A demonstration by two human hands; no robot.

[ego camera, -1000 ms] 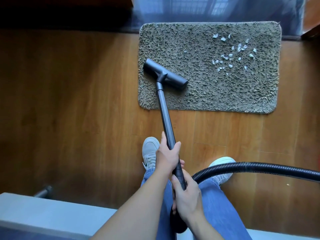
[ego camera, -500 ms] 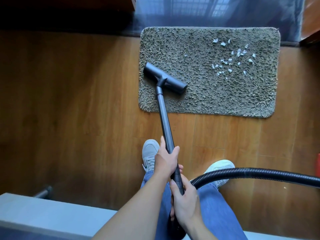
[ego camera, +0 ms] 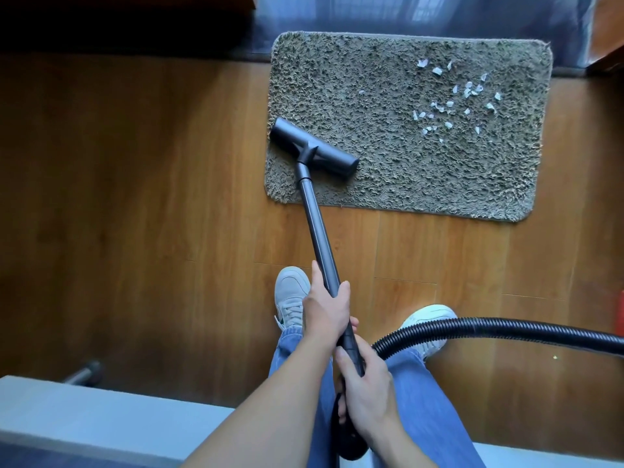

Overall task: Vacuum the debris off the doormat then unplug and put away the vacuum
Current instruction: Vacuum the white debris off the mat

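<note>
A shaggy grey-green doormat [ego camera: 388, 170] lies on the wood floor. Several white paper scraps [ego camera: 452, 103] are scattered over its far right part. The black vacuum head [ego camera: 314, 148] rests on the mat's near left corner, well left of the scraps. A dark wand [ego camera: 315, 224] runs from the head back to me. My left hand [ego camera: 326, 307] grips the wand higher up, and my right hand [ego camera: 364, 390] grips its handle end just below. A ribbed black hose [ego camera: 499, 329] leaves the handle toward the right edge.
My two pale sneakers [ego camera: 290, 298] stand on the floor under my hands. A grey-white ledge [ego camera: 101, 417] spans the bottom of the view. A glass door sill [ego camera: 422, 21] lies beyond the mat. A red object [ego camera: 620, 307] peeks in at the right edge.
The vacuum head has been drawn back toward me, from the mat's left middle to its near left corner. Both hands keep their grip on the wand.
</note>
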